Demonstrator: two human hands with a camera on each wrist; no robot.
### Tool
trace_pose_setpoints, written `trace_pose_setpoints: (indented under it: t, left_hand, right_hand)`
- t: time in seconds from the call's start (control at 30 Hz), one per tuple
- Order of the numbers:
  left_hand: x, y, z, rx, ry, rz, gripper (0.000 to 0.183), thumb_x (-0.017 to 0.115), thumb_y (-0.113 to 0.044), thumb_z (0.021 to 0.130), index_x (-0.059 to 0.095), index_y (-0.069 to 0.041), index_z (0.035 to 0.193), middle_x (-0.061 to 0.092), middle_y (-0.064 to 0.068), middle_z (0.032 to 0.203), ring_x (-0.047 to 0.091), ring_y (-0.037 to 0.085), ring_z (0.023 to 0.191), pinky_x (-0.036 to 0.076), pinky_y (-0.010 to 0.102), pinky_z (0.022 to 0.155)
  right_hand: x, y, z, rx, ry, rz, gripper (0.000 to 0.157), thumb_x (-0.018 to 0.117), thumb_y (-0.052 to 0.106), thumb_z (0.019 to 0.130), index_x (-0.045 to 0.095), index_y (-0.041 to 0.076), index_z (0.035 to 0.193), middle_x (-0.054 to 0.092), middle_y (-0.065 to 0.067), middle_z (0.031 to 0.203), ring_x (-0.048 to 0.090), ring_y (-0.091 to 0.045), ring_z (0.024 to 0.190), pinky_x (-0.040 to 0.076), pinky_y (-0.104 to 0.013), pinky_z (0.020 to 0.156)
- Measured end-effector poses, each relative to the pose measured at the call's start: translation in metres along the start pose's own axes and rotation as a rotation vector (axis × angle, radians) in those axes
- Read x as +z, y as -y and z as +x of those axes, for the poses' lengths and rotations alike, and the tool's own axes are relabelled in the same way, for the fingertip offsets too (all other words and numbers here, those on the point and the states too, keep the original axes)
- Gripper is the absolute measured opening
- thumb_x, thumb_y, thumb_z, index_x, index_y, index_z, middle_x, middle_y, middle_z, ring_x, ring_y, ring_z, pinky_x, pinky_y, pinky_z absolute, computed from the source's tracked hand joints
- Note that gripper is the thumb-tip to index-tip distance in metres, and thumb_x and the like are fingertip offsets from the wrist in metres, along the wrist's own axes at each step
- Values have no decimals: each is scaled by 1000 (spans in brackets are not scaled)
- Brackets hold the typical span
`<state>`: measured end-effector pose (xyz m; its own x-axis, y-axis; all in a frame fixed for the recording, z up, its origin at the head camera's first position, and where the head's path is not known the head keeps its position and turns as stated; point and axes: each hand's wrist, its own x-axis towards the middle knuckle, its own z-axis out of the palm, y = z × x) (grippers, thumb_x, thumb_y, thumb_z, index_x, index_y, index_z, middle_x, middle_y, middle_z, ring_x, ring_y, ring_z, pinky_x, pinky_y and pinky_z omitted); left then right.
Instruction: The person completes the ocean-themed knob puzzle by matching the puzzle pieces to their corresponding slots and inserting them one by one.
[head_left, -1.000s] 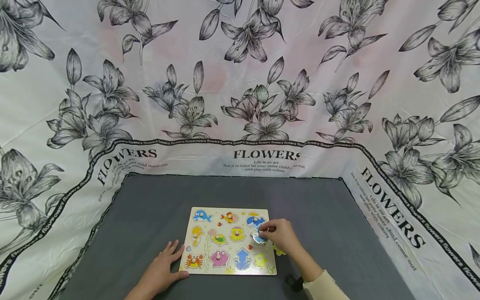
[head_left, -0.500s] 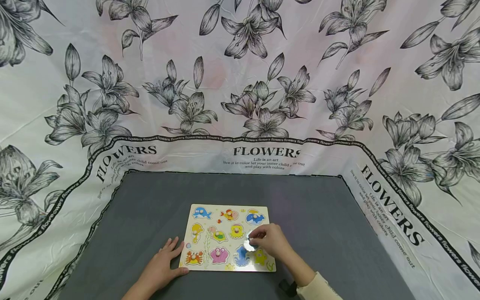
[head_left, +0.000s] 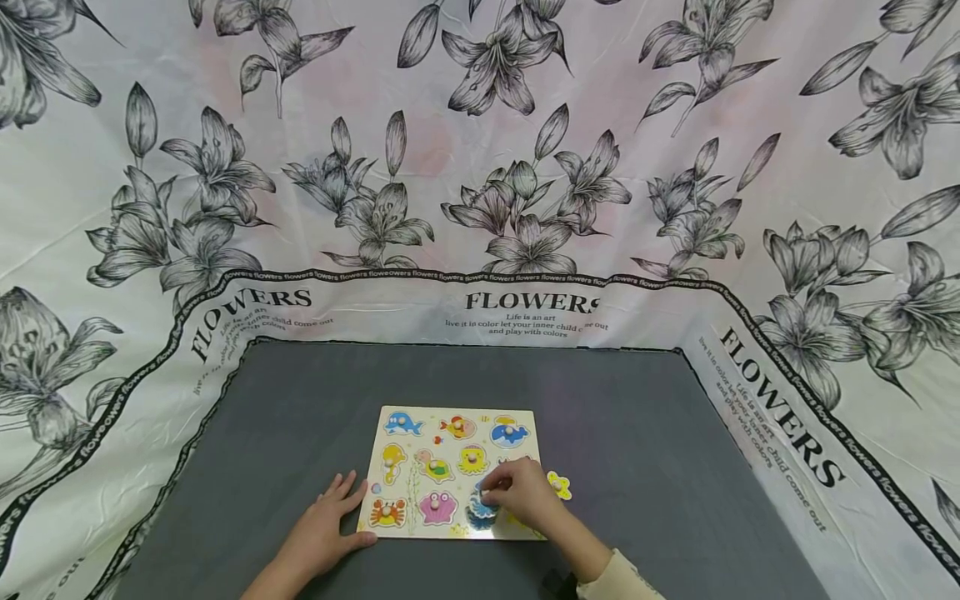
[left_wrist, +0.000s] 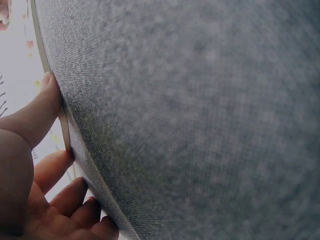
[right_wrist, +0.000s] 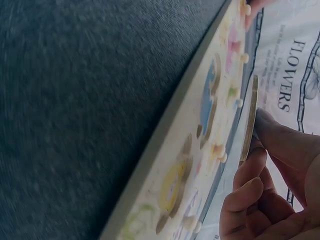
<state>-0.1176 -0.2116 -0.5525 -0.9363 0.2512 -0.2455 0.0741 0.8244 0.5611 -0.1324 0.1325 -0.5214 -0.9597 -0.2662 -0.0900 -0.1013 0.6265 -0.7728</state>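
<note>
A wooden knob puzzle board (head_left: 450, 446) with sea-animal pieces lies on the dark table. My right hand (head_left: 521, 493) pinches a puzzle piece (right_wrist: 250, 120) between thumb and fingers, over the board's lower right part. Seen edge-on in the right wrist view, that piece is held above the board; its printed face is hidden there. Near it are a blue recess (right_wrist: 206, 102) and a yellow recess (right_wrist: 172, 187). My left hand (head_left: 322, 525) touches the board's lower left corner, thumb at the front and fingers spread along the left side; the left wrist view shows fingertips at its edge.
A yellow star-shaped piece (head_left: 558, 485) lies on the table just right of the board. Grey cloth (head_left: 637, 433) covers the tabletop. A white flower-printed sheet (head_left: 525, 192) rises behind and along both sides.
My right hand has carried its piece left and toward the front, from the board's right edge to the blue recess. The yellow star piece has come into fuller view. My left hand stays at the corner.
</note>
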Motion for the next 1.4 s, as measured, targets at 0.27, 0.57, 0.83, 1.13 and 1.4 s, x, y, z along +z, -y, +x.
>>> trace_pose_setpoints:
  t: [0.27,0.57,0.83,1.13,1.4]
  left_hand:
    - [-5,4,4,15,3,0,96,85,-55,70,53,-9,148,37,20,160,26,46,150,29,68,115]
    - [-8,4,5,14,18,5,97,85,-56,70,52,-9,148,37,20,160,26,45,150,29,68,115]
    - [-10,3,4,17,17,-2,96,85,-54,71,52,-8,148,37,21,160,26,46,150,28,67,116]
    - [-10,5,5,-1,33,-1,97,84,-56,71,51,-9,149,35,20,161,24,45,151,28,67,116]
    - [-9,4,6,-5,43,-1,98,84,-57,70,51,-9,149,34,20,161,24,45,151,27,67,116]
  right_hand:
    - [10,1,1,51,26,-9,7,85,10,81,81,11,86,69,7,77,56,-7,67,50,-20,58]
    - [19,-3,4,42,30,-44,8,85,6,79,80,11,83,69,8,74,56,-4,65,49,-20,58]
    - [21,-4,6,32,57,-43,9,85,7,80,79,11,85,68,9,74,57,-4,65,49,-20,59]
    - [6,-3,4,54,6,-27,11,84,13,83,79,12,92,68,5,83,57,-9,71,49,-21,60]
    - [-14,-1,1,57,-100,-60,10,83,12,84,80,10,93,72,3,90,59,-9,73,50,-20,58]
